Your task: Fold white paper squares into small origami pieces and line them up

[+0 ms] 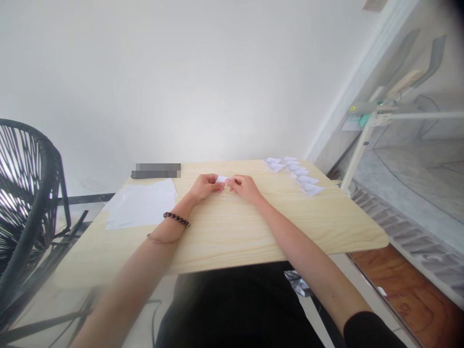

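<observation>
The left hand and the right hand met over the middle of the surface, toward its far side, with a small piece of white paper between them. Each was narrowed in a pinch, thumb and fingers closed on the paper from its own side, and the fingers hid much of it, so its exact shape could not be told.

On the left of the surface lay loosely overlapping white sheets, their edges out of line. Just beyond these, near the far left corner, was a dark object blurred into blocks. On the far right, pointed folded papers were set out closely in two groups, the longer one running from the far edge toward the near right.

A dark beaded bracelet circled the left wrist, with a thin band nearer the elbow. A black woven chair stood left of the surface, and a pale metal frame rose to its right, before a white wall
</observation>
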Available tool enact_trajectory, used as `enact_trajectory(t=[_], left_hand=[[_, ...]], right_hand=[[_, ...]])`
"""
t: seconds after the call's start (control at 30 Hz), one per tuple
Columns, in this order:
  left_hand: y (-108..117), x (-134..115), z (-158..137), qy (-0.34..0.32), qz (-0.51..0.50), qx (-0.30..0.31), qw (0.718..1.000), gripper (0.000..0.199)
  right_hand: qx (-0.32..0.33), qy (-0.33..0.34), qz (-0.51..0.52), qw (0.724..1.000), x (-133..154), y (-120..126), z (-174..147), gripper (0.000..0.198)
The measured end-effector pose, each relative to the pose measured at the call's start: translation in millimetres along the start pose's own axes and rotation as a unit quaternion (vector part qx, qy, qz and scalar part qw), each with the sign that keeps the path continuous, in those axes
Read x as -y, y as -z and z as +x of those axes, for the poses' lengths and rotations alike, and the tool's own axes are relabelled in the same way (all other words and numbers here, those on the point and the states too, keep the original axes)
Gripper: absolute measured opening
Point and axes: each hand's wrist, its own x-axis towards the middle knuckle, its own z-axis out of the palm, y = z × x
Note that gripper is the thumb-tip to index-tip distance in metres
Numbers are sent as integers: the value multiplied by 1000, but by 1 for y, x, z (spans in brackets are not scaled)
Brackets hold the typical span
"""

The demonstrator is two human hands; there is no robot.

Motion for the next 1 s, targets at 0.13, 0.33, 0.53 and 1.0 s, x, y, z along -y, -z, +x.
enact_trajectory(t=[0.13,0.33,0.53,1.0], left_hand=[[-3,-1,0,25,-15,-16,999,28],[-3,-4,-3,40,-49,-27,998,31],[1,-3,-3,65,-65,28,995,34],[0,-13,-8,63,-59,55,995,31]], right_hand=[[6,-7,24,1000,-1,3,-1,35],[11,-33,98,995,-6,1,1,37],[-1,-18,65,998,-8,2,1,37],[1,7,11,1000,-3,0,-1,36]])
